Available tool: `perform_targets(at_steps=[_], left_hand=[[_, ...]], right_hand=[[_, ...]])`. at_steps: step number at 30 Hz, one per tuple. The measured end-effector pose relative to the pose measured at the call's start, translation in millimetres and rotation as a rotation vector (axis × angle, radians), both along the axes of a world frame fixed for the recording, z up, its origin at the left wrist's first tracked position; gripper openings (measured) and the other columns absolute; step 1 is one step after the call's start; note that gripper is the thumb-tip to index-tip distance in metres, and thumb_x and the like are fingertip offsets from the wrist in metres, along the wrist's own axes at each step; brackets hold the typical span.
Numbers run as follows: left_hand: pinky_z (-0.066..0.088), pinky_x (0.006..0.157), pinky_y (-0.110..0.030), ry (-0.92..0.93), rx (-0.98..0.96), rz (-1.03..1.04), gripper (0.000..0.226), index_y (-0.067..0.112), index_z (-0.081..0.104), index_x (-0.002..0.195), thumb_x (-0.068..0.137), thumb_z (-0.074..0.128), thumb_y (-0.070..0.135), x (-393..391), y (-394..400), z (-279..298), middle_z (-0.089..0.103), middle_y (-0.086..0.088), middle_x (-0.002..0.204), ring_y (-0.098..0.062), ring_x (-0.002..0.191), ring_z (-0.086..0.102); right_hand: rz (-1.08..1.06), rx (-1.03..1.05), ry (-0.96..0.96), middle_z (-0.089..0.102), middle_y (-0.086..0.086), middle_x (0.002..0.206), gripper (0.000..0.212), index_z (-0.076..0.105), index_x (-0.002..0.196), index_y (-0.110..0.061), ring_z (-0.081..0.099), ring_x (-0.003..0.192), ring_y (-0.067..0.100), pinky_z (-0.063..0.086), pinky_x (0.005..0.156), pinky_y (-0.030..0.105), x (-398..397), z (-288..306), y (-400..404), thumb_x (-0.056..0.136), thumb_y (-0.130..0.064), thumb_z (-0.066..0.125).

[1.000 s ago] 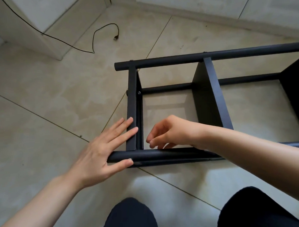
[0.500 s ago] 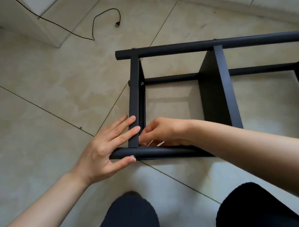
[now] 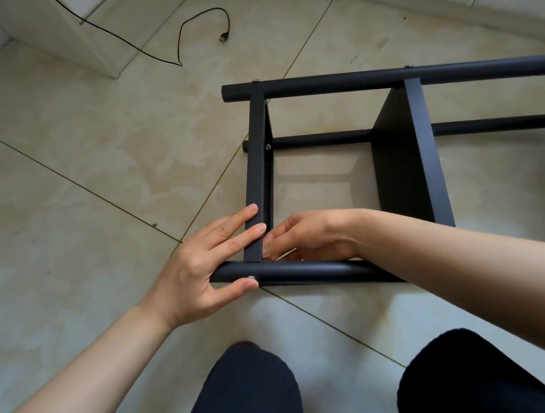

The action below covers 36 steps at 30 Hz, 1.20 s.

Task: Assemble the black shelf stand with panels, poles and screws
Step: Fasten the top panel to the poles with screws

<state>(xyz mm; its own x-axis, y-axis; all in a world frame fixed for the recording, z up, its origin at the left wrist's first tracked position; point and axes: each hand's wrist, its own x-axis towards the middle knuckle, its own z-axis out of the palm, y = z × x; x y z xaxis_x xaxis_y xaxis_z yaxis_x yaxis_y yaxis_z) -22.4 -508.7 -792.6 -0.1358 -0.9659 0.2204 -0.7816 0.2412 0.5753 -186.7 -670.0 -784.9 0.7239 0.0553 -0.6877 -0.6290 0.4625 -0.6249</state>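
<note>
Lay on its side across the right of the frame, the black shelf stand (image 3: 397, 169), rigid and probably light, best gripped by the near pole (image 3: 299, 271), left hand (image 3: 202, 265) flat with straight fingers on the end panel (image 3: 255, 188), right hand (image 3: 310, 236) curled inside, grasp hidden.

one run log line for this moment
stage: end panel joint | left hand: fingers flat on black end panel, thumb on silver screw in near black pole | right hand: behind panel, hold unclear
</note>
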Motion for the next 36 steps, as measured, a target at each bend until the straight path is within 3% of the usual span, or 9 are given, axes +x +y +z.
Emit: perform_targets(at_steps=[4, 10, 15, 20, 24, 27, 30, 32, 36], left_hand=[[0.037, 0.115, -0.035, -0.018, 0.009, 0.003, 0.059, 0.011, 0.049, 0.144, 0.097, 0.058, 0.047, 0.3, 1.3, 2.1, 0.038, -0.008, 0.159, -0.023, 0.142, 0.044], [0.036, 0.115, -0.034, -0.02, 0.007, 0.006, 0.059, 0.01, 0.05, 0.143, 0.097, 0.059, 0.047, -1.3, 1.2, 2.4, 0.039, -0.009, 0.158, -0.024, 0.143, 0.043], [0.036, 0.116, -0.034, -0.021, 0.009, 0.009, 0.059, 0.011, 0.049, 0.144, 0.097, 0.059, 0.046, -1.2, 1.5, 2.0, 0.039, -0.008, 0.158, -0.024, 0.143, 0.043], [0.036, 0.116, -0.033, -0.007, 0.012, 0.01, 0.06, 0.011, 0.048, 0.145, 0.097, 0.06, 0.045, -1.3, 1.9, 1.5, 0.038, -0.007, 0.159, -0.023, 0.142, 0.043], [0.035, 0.116, -0.032, -0.01, 0.014, 0.011, 0.06, 0.013, 0.047, 0.146, 0.097, 0.059, 0.046, -1.0, 1.9, 1.6, 0.037, -0.005, 0.16, -0.022, 0.143, 0.043], [0.036, 0.116, -0.032, -0.015, 0.017, 0.011, 0.059, 0.013, 0.048, 0.145, 0.097, 0.06, 0.046, -0.7, 2.3, 1.9, 0.037, -0.005, 0.16, -0.022, 0.143, 0.042], [0.037, 0.115, -0.034, -0.015, 0.017, 0.008, 0.06, 0.013, 0.048, 0.145, 0.097, 0.059, 0.046, 0.2, 2.3, 1.6, 0.037, -0.005, 0.16, -0.023, 0.143, 0.043], [0.038, 0.115, -0.036, -0.016, 0.018, 0.008, 0.06, 0.013, 0.048, 0.145, 0.097, 0.059, 0.047, 0.2, 2.4, 1.2, 0.037, -0.006, 0.16, -0.024, 0.142, 0.043], [0.038, 0.115, -0.036, -0.015, 0.019, 0.01, 0.06, 0.013, 0.048, 0.146, 0.097, 0.06, 0.046, 0.1, 2.6, 0.2, 0.037, -0.005, 0.16, -0.023, 0.142, 0.043]], right_hand=[[-0.021, 0.032, 0.036, 0.065, 0.007, 0.081, 0.017, 0.07, 0.083, -0.012, 0.064, 0.075, 0.017, 0.053, 0.081, 0.031, 1.8, -2.3, 0.4, 0.096, -0.01, 0.059], [-0.019, 0.067, 0.013, 0.065, 0.005, 0.074, 0.038, 0.076, 0.066, -0.017, 0.065, 0.07, 0.014, 0.053, 0.078, 0.03, 1.3, -3.9, 0.5, 0.097, -0.011, 0.056], [-0.01, 0.067, 0.018, 0.06, 0.012, 0.09, 0.012, 0.069, 0.09, -0.007, 0.061, 0.082, 0.02, 0.05, 0.089, 0.034, 0.9, -2.9, -1.0, 0.096, -0.009, 0.058], [0.032, -0.005, 0.023, 0.059, 0.009, 0.084, 0.022, 0.068, 0.078, -0.012, 0.06, 0.076, 0.015, 0.05, 0.08, 0.029, 2.6, -1.7, -0.9, 0.097, -0.01, 0.056], [0.05, -0.062, 0.034, 0.053, 0.016, 0.101, 0.011, 0.064, 0.102, -0.007, 0.055, 0.087, 0.021, 0.048, 0.081, 0.029, 4.5, -1.7, 0.6, 0.098, -0.013, 0.055], [0.053, -0.085, 0.048, 0.054, 0.017, 0.102, 0.011, 0.064, 0.097, -0.006, 0.056, 0.088, 0.022, 0.049, 0.076, 0.027, 5.4, -0.1, 0.6, 0.098, -0.014, 0.056], [0.059, -0.089, 0.056, 0.056, 0.018, 0.103, 0.013, 0.063, 0.102, -0.004, 0.053, 0.095, 0.027, 0.049, 0.087, 0.033, 5.6, -1.6, -0.7, 0.098, -0.014, 0.056], [0.04, -0.062, 0.064, 0.057, 0.016, 0.098, 0.012, 0.065, 0.092, -0.005, 0.053, 0.095, 0.027, 0.044, 0.094, 0.038, 4.9, -4.1, -2.2, 0.097, -0.015, 0.059], [0.03, -0.042, 0.056, 0.058, 0.008, 0.085, 0.016, 0.067, 0.08, -0.01, 0.053, 0.088, 0.022, 0.04, 0.092, 0.036, 4.1, -5.7, -6.0, 0.094, -0.016, 0.063]])
